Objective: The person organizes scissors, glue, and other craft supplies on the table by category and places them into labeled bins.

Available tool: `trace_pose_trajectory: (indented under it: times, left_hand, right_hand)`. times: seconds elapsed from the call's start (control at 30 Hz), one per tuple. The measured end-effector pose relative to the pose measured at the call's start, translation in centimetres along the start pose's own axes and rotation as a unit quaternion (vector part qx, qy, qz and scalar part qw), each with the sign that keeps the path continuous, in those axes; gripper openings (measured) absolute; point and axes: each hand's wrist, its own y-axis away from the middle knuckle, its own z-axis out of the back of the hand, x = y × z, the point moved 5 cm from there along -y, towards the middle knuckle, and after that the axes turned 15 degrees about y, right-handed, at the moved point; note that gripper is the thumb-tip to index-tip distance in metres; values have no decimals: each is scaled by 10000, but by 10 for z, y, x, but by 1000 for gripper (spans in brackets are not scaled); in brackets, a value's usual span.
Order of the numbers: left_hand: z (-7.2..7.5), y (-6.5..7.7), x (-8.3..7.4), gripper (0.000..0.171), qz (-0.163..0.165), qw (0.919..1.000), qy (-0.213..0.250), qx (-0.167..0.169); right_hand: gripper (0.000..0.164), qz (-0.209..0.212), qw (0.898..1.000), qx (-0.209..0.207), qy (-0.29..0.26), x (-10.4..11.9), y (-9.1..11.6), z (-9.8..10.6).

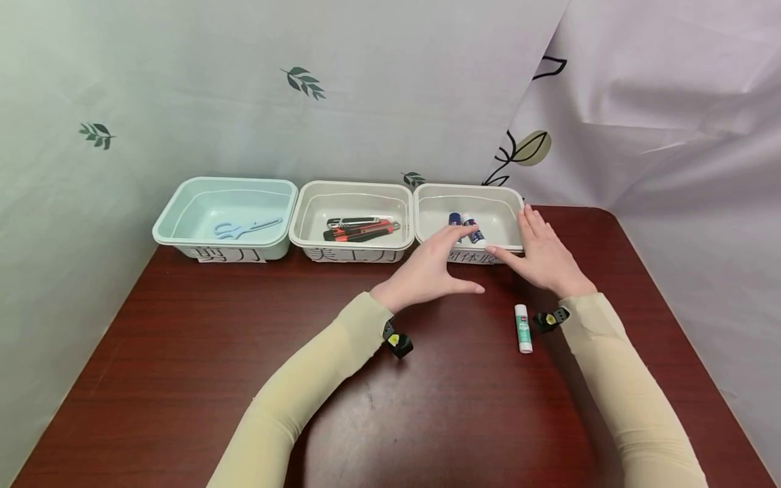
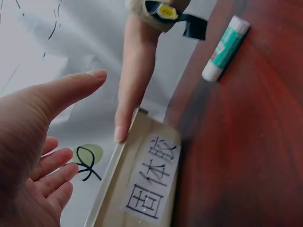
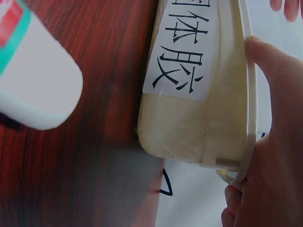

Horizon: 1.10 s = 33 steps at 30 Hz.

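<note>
At the right end of the row stands a whitish plastic bin (image 1: 506, 217) with a handwritten paper label (image 2: 152, 177) on its front. Two blue-and-white glue sticks (image 1: 455, 219) lie inside it. My right hand (image 1: 545, 254) grips the bin's front right corner, thumb on the front rim and fingers along the right side. My left hand (image 1: 427, 268) hovers by the bin's front edge, thumb and fingers spread wide with nothing between them. Nearer me, a green-and-white glue stick (image 1: 523, 329) lies on the table beside my right wrist.
A middle bin (image 1: 305, 210) holds several utility knives (image 1: 360, 230). Left of it, a light blue bin (image 1: 177, 224) contains blue scissors (image 1: 247, 228). All three bins line the back of the dark red table (image 1: 201, 379), against a patterned cloth (image 1: 366, 88).
</note>
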Motion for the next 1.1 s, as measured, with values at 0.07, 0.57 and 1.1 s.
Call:
trace_pose_trajectory:
  times: [0.07, 0.57, 1.1]
  left_hand:
    - [-6, 4, 0, 98, -15, 10000, -8, 58]
    - [-56, 23, 4, 97, 132, 9973, 34, 722]
    - [-99, 22, -5, 99, 214, 9937, 16, 1097]
  right_hand:
    - [107, -2, 10000, 17, 4, 0, 1, 0]
    - [108, -38, 10000, -4, 6, 1, 2, 1]
    - [107, 54, 9999, -79, -44, 2, 1, 1]
